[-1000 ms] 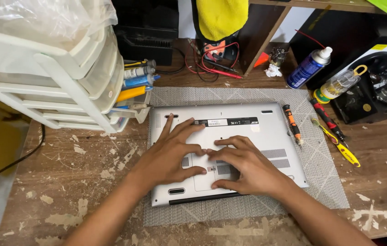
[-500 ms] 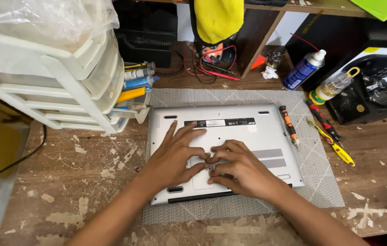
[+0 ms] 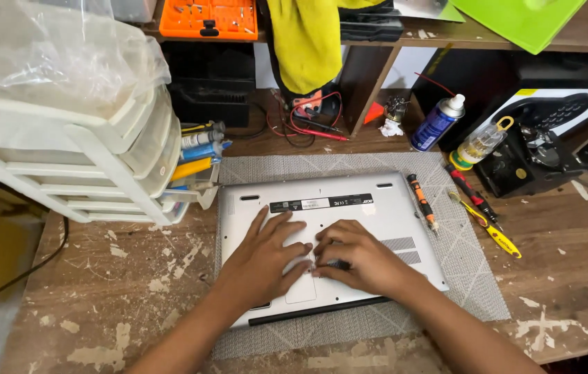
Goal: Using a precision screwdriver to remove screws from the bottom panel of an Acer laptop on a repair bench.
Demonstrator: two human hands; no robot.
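Observation:
A silver laptop lies upside down on a grey mat, its bottom cover facing up. My left hand rests flat on the cover's middle with the fingers spread. My right hand sits right beside it, fingers curled down onto the cover, fingertips touching the left hand's. A small dark piece shows under the right fingers; I cannot tell whether it is held or part of the laptop.
An orange-handled screwdriver, a red-black one and a yellow tool lie on the mat's right. A blue spray can and a small bottle stand behind. White plastic drawers fill the left.
My right hand has shifted slightly left and closed up against the left hand. The left hand stays flat on the cover. The view has tilted a little.

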